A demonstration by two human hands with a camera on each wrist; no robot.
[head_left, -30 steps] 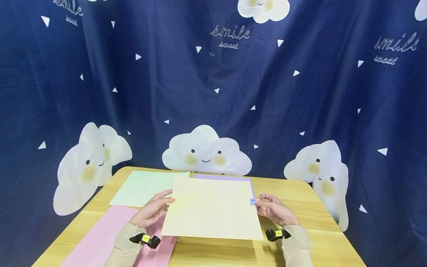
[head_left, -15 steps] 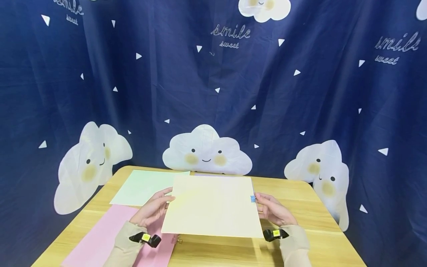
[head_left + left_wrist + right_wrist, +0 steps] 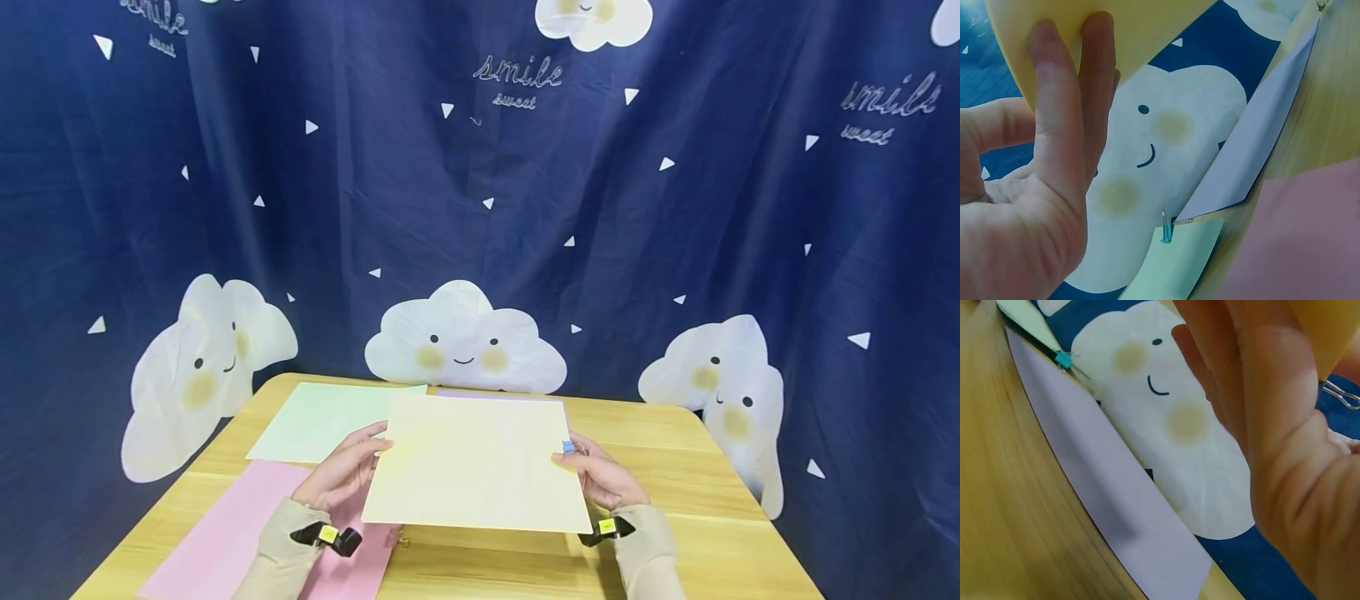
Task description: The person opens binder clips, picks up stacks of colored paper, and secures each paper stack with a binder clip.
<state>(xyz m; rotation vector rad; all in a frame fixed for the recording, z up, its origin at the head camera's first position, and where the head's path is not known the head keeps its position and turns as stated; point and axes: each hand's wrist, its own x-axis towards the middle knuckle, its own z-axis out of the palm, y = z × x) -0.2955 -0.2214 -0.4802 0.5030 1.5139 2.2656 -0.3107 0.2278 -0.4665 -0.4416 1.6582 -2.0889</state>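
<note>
A pale yellow sheet of paper (image 3: pixel 480 471), possibly a stack, is held up over the table between both hands. At its left edge my left hand (image 3: pixel 337 475) grips it, thumb on top and fingers underneath. My right hand (image 3: pixel 606 477) grips the right edge, with the thumb lying on the upper face. Beside that thumb, a blue binder clip (image 3: pixel 567 447) sits on the right edge; its wire handle (image 3: pixel 1341 395) shows in the right wrist view. From below, the left fingers (image 3: pixel 1060 106) are extended against the yellow underside.
Pink paper (image 3: pixel 232 517) lies at the front left, with a small gold clip (image 3: pixel 403 542) at its right edge. Behind it is green paper (image 3: pixel 322 417) bearing a teal binder clip (image 3: pixel 1166 234). Purple paper (image 3: pixel 1097 462) lies at the back, before a blue cloud-print curtain (image 3: pixel 480 208).
My right hand has shifted left, its thumb moving from the blue clip onto the sheet's upper face. The sheet has risen slightly. My left hand keeps its grip almost unmoved.
</note>
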